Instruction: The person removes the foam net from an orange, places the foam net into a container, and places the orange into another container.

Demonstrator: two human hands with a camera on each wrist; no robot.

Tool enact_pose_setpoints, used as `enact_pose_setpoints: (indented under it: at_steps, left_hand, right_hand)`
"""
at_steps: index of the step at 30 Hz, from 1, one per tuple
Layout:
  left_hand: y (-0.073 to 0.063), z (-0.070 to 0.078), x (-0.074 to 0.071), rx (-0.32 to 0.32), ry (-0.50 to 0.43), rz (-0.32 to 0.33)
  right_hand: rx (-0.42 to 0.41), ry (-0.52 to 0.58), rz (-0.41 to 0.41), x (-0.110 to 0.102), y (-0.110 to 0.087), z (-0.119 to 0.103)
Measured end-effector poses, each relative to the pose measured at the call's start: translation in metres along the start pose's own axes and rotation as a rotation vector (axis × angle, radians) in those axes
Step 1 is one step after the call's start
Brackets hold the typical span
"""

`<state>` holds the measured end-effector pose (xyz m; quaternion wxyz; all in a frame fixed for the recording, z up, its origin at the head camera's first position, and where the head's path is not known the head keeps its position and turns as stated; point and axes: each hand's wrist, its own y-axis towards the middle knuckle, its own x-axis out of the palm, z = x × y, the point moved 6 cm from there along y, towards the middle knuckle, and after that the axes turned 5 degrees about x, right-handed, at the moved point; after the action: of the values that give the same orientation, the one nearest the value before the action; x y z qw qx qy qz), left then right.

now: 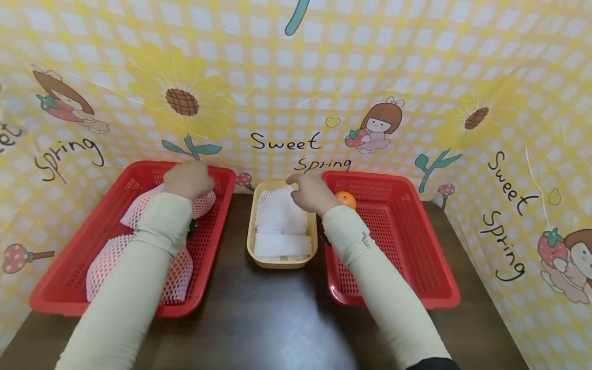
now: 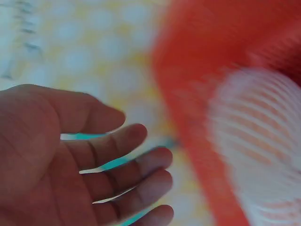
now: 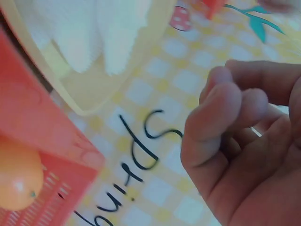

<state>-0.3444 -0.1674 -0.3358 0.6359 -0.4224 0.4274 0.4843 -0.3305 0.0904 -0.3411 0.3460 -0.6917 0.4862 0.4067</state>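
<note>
My left hand (image 1: 188,180) is over the far side of the left red basket (image 1: 221,205), above fruits in pinkish-white foam nets (image 1: 108,264). In the left wrist view its fingers are extended and hold nothing; one netted fruit (image 2: 258,136) lies apart from them. My right hand (image 1: 311,192) hovers by the right far corner of a small tan tray (image 1: 282,265). White foam nets (image 1: 279,210) lie flat in that tray. The right wrist view shows the fingers loosely curled with nothing between them. An orange (image 1: 346,199) sits nearby in the right red basket (image 1: 430,246), partly hidden by my arm.
The baskets and tray stand on a dark brown table (image 1: 259,318). Behind and at the sides hangs a yellow checked cloth (image 1: 287,92) with printed flowers and lettering, close to the baskets' far edges.
</note>
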Motion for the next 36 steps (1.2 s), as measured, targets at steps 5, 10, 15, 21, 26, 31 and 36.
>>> enact_pose_setpoints:
  at_steps: [5,10,15,21,26,31,36]
  left_hand:
    - [0.019,-0.048,0.039,-0.071,0.095,-0.074]
    - [0.029,-0.068,0.063,-0.095,0.186,-0.028]
    - [0.032,-0.072,0.062,-0.077,0.149,-0.018]
    - [0.02,-0.048,0.032,0.028,-0.021,-0.101]
    - [-0.006,-0.009,0.008,0.251,-0.211,-0.082]
    - [-0.047,0.039,-0.009,0.464,-0.392,0.062]
    - [-0.082,0.083,-0.015,0.668,-0.366,0.166]
  right_hand:
    - [-0.041,0.038,-0.031,-0.014,-0.017,0.0]
    - [-0.059,0.075,-0.069,-0.017,-0.027,-0.002]
    - [-0.047,0.095,-0.101,-0.02,-0.035,-0.001]
    - [-0.094,0.084,-0.095,-0.028,-0.044,0.003]
    - [-0.142,0.188,-0.061,-0.031,-0.052,0.006]
    - [-0.259,0.354,0.037,-0.035,-0.063,-0.002]
    - [-0.4,0.678,0.13,-0.04,-0.084,-0.014]
